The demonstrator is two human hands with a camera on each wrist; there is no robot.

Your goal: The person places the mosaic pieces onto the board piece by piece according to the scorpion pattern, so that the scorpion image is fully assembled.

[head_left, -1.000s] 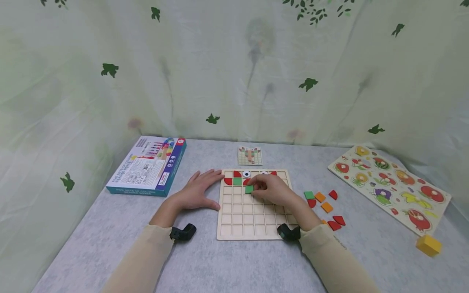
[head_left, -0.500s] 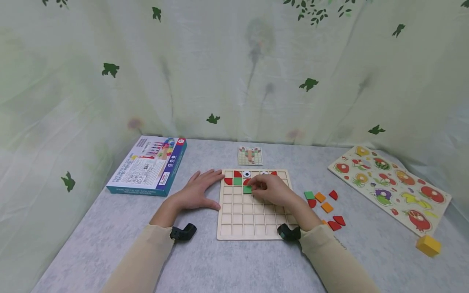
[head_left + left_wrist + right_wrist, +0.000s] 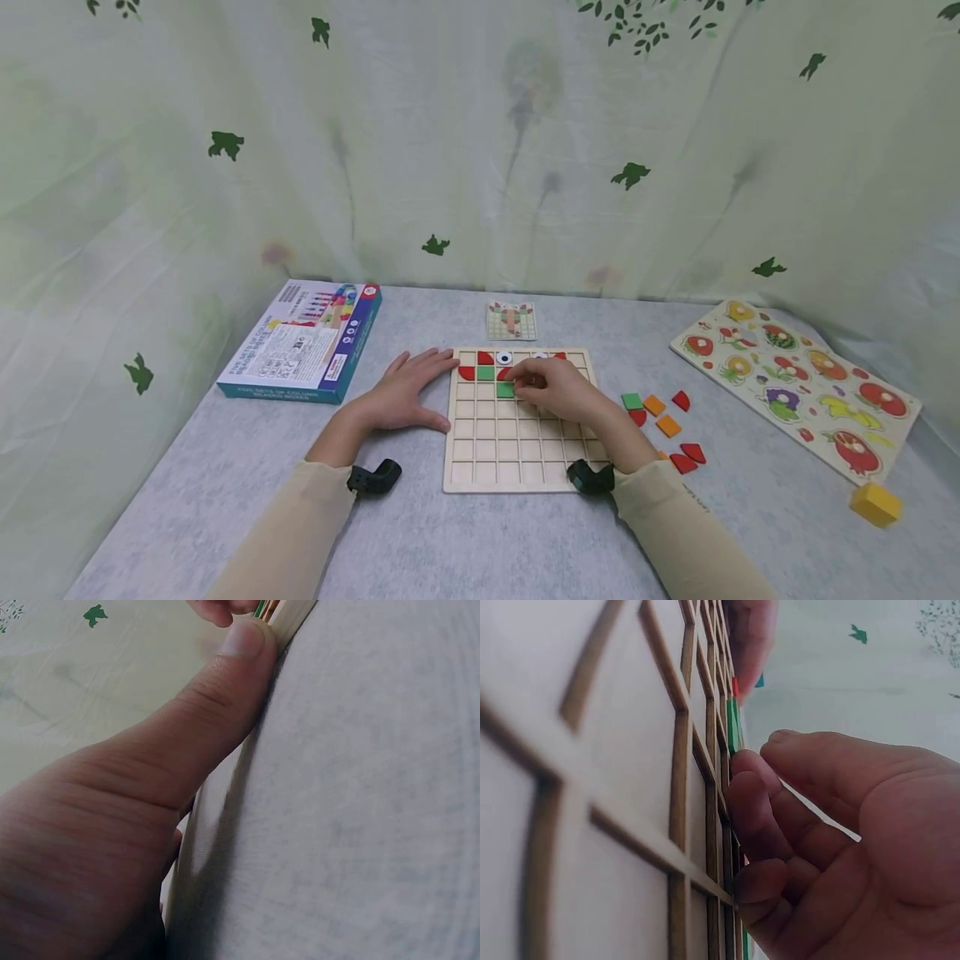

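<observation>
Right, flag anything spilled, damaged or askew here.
Nothing looks spilled or damaged. The pale rectangular fruit-picture board lies askew on the grey tabletop, slanted unlike the square wooden grid board; flat red, orange and green tiles lie scattered between them.

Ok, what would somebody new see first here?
Probably the grid board in the middle, with bright red and green tiles in its far rows and the right hand over it. Next, perhaps the colourful fruit board on the right, with a yellow block by its near corner.

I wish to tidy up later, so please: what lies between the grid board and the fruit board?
In the head view, a green square, orange squares and red pieces lie loose on the table.
</observation>
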